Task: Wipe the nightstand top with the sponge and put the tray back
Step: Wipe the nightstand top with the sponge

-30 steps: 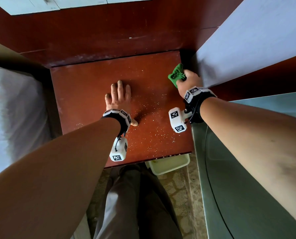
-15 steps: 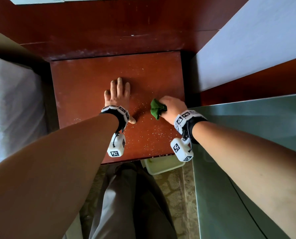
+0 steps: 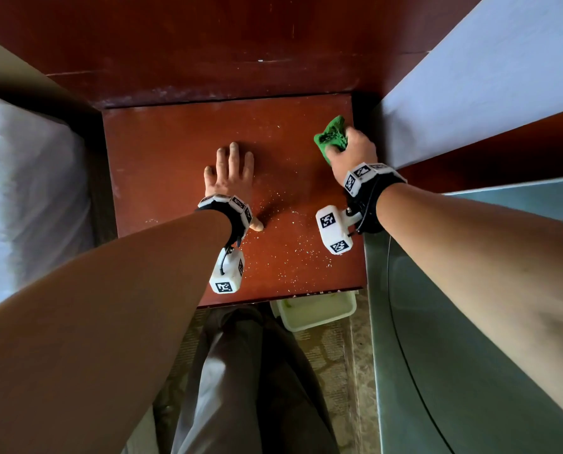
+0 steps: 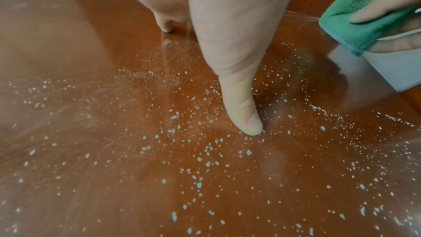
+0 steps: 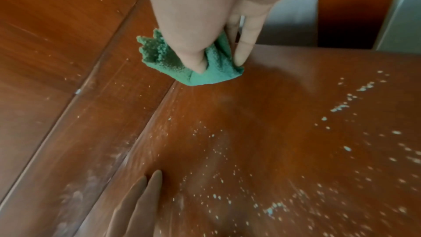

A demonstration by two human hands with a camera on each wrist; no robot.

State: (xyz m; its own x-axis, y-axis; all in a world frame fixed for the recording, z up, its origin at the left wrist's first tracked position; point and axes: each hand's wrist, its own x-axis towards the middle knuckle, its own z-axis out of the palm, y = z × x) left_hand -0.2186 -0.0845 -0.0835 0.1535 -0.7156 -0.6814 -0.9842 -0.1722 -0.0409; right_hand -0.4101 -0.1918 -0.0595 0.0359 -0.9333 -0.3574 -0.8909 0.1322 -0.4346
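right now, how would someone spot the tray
Find the red-brown nightstand in the head view, then its near edge by the person's legs. The tray sits on the floor, tucked partly under that edge: a pale, shallow, rounded container, the only whitish thing down there.

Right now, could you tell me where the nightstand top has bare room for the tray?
The far-left stretch of the nightstand top, between the left hand and the bed-side edge, is bare. The left hand lies flat mid-top, the right hand grips the sponge at the far-right corner, and crumbs cover the near right.
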